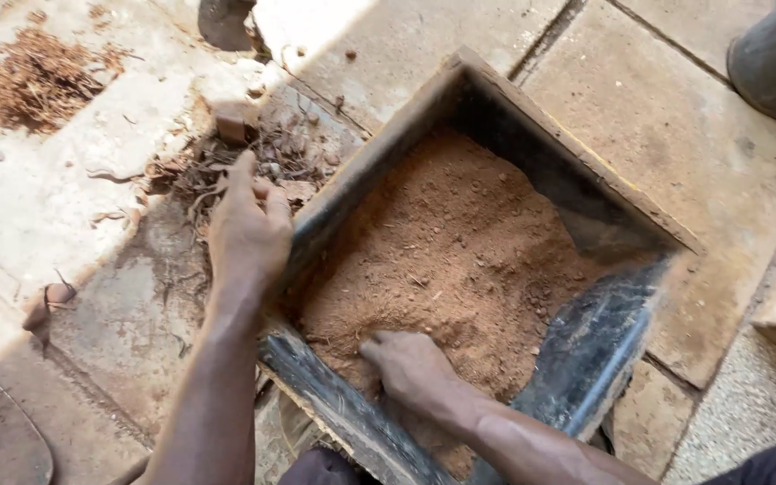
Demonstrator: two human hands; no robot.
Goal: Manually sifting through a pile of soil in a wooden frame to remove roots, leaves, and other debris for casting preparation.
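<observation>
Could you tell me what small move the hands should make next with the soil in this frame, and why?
Probably sweep the right hand through the reddish soil; twigs and lumps still speckle it. The left hand already grips the wooden frame, steadying it.

Square wooden box [424, 117]: sat cornerwise on the paved floor [693, 135], centre of view. Soil [460, 251]: lay in the box, heaped toward its left and near sides. Left hand [246, 229]: rested on the box's left wall, outside the soil. Right hand [410, 368]: lay in the soil at the near corner. Dry twigs and debris [226, 162]: on the floor just left of the box, behind the left hand. Loose fibre pile [42, 76]: far left, well apart from the box.
</observation>
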